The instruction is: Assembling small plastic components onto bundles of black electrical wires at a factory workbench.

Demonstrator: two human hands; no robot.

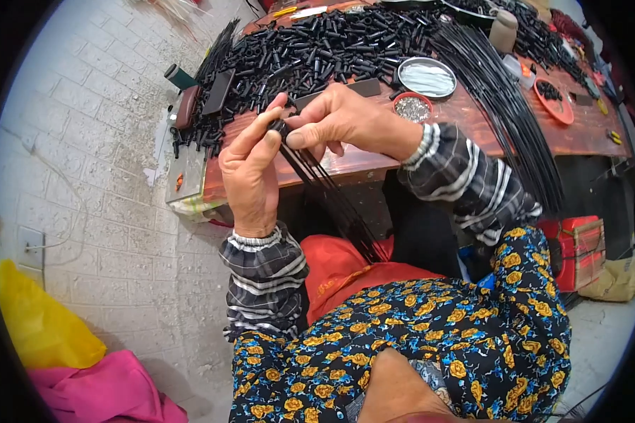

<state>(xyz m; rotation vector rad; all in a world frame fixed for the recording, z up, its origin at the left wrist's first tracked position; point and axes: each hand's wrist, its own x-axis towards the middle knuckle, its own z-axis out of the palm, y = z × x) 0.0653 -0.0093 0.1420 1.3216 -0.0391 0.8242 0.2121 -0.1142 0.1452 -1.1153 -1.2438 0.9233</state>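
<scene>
In front of the table's near edge, my two hands meet over a small dark round piece (pixel 280 127). My left hand (pixel 249 169) grips it between thumb and fingers, at the upper end of a bundle of thin black rods (pixel 335 201). From there the rods slant down to the right toward the red cloth on my lap (pixel 346 271). My right hand (pixel 356 123) pinches at the same end from the right, thumb against the fingers. The fingers cover most of the joint, so how the rods fit it is hidden.
Black tubular parts (pixel 317 49) are heaped across the red-brown table (pixel 466 116). A red bowl of small metal pieces (pixel 413 107), a round tray with white strips (pixel 427 76) and long black rods (pixel 504 106) lie to the right. A white brick wall (pixel 106 162) stands left.
</scene>
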